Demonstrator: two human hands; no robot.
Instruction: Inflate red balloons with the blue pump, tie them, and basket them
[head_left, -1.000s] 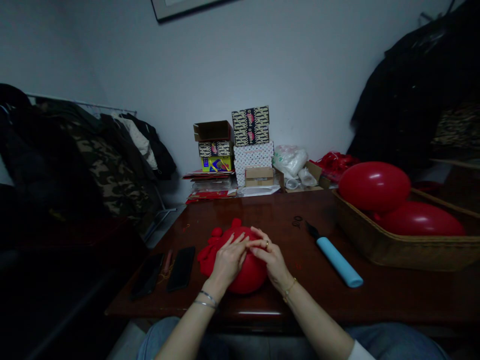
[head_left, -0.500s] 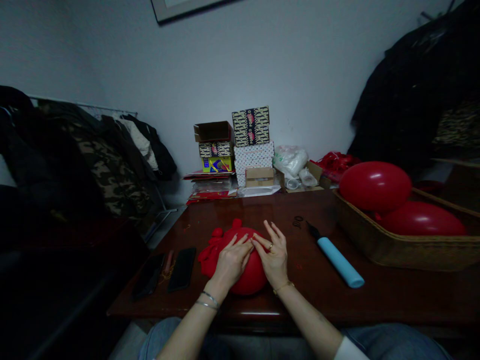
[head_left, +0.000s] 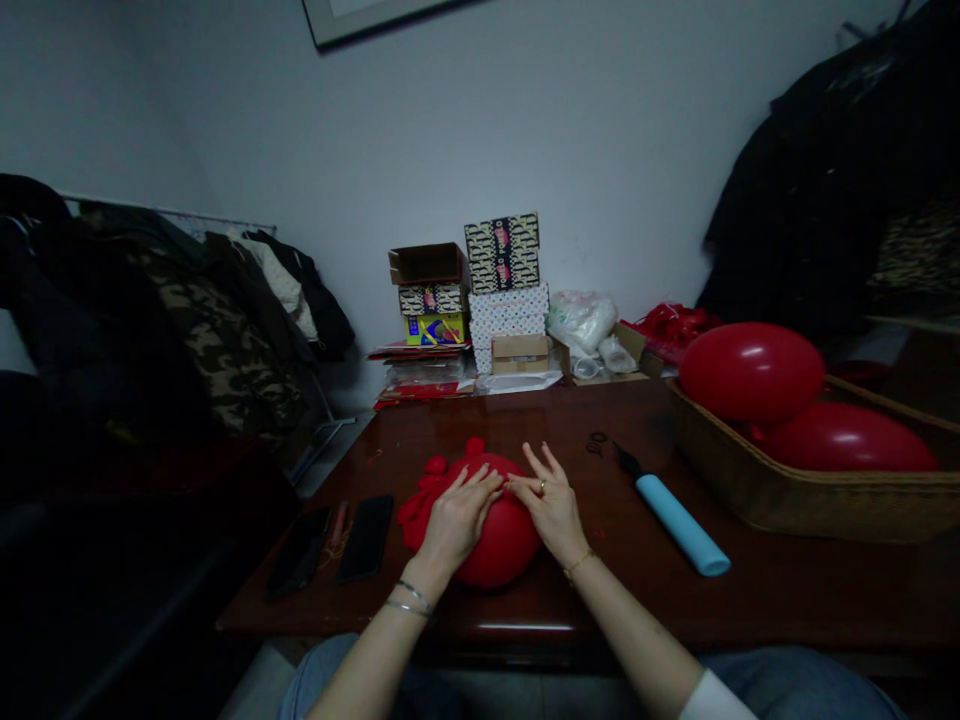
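A round red balloon (head_left: 496, 548) rests on the table in front of me, with smaller knotted red balloon parts (head_left: 418, 510) bunched at its left. My left hand (head_left: 459, 512) lies over its upper left side, thumb and fingertips closed together at the top. From the right, my right hand (head_left: 551, 505) pinches at the same spot with thumb and forefinger, its other fingers raised. The two sets of fingertips are very near each other. What exactly lies between them, at the balloon's top, is too small to make out.
On the right, a wicker basket (head_left: 825, 505) holds two large red balloons (head_left: 752, 372). A light blue hand pump (head_left: 682, 525) and black scissors (head_left: 597, 443) lie nearer. Phones (head_left: 365, 538) sit at the left. Stacked boxes (head_left: 508, 320) stand at the back wall.
My right hand has shifted slightly to the right, and a small gap shows between both hands' fingertips. The left hand lies a little flatter on the balloon.
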